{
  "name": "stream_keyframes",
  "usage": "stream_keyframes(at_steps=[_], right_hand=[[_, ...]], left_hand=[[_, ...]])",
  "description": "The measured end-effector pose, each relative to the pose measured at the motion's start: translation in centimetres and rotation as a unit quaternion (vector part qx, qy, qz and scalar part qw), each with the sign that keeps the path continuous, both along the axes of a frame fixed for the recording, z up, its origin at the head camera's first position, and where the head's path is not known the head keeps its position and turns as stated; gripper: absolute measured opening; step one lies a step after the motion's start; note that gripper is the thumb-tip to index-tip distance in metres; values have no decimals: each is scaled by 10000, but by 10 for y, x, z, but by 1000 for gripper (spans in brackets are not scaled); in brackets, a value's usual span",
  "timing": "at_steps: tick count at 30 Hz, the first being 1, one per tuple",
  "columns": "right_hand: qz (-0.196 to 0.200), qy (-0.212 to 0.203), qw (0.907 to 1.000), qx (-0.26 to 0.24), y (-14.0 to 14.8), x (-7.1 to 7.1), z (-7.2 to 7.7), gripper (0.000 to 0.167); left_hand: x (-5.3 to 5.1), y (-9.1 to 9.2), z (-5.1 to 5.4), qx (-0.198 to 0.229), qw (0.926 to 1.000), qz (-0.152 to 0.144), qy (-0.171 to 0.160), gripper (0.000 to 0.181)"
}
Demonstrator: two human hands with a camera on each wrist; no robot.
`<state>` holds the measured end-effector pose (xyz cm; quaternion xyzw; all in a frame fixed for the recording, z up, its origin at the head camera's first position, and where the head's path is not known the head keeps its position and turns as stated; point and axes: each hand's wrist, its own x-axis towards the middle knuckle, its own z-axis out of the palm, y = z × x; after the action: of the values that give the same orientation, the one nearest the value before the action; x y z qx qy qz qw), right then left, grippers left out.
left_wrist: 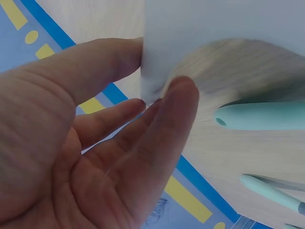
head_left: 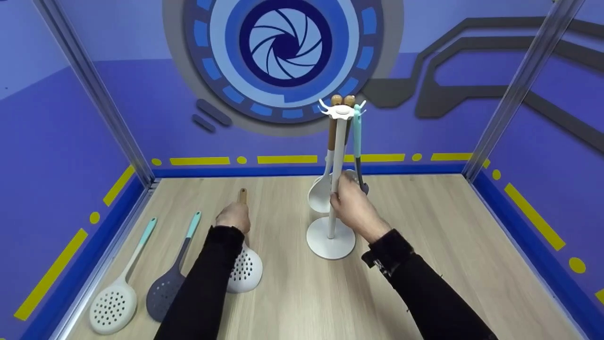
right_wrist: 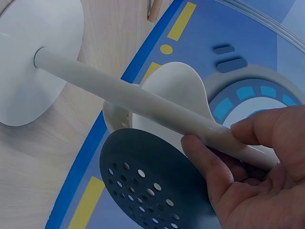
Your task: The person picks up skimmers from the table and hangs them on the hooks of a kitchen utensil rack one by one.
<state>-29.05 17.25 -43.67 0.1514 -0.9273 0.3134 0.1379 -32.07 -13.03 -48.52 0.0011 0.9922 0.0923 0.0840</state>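
Observation:
My left hand (head_left: 233,217) holds a white slotted utensil (head_left: 245,270) with a wooden-ended handle, low over the table. In the left wrist view, the thumb and fingers of the left hand (left_wrist: 109,148) pinch a white part (left_wrist: 190,28) close to the camera. Around the pole (head_left: 338,151) of the upright white stand, above its round base (head_left: 343,245), my right hand (head_left: 354,203) is closed. The right wrist view has the right hand (right_wrist: 262,176) gripping the pole (right_wrist: 143,102) beside a hanging white ladle (right_wrist: 174,90) and a dark slotted utensil (right_wrist: 147,174).
Two slotted utensils with teal handle ends, one cream (head_left: 113,307) and one dark (head_left: 165,288), lie at the left of the wooden table. Wooden (head_left: 332,134) and teal (head_left: 357,134) handles hang from the stand's hooks (head_left: 342,111). Blue-purple panels (head_left: 137,108) enclose the back and sides.

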Motion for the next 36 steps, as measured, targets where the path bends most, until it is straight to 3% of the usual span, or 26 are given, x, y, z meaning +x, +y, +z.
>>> stream_keyframes(at_steps=[8, 16, 24, 31, 36], right_hand=[[41, -14, 10000, -62, 0, 0, 0, 43], [35, 139, 9999, 46, 0, 1, 0, 37], [5, 127, 9999, 69, 0, -1, 0, 34], [5, 67, 10000, 22, 0, -1, 0, 36], [-2, 48, 10000, 30, 0, -1, -1, 37]], left_hand=[[2, -2, -1, 133, 9998, 104, -141, 8], [0, -3, -2, 371, 9989, 279, -42, 19], [4, -3, 2, 632, 9979, 157, 47, 8], [6, 0, 8, 822, 9961, 101, 292, 10], [1, 3, 10, 716, 9964, -22, 461, 18]])
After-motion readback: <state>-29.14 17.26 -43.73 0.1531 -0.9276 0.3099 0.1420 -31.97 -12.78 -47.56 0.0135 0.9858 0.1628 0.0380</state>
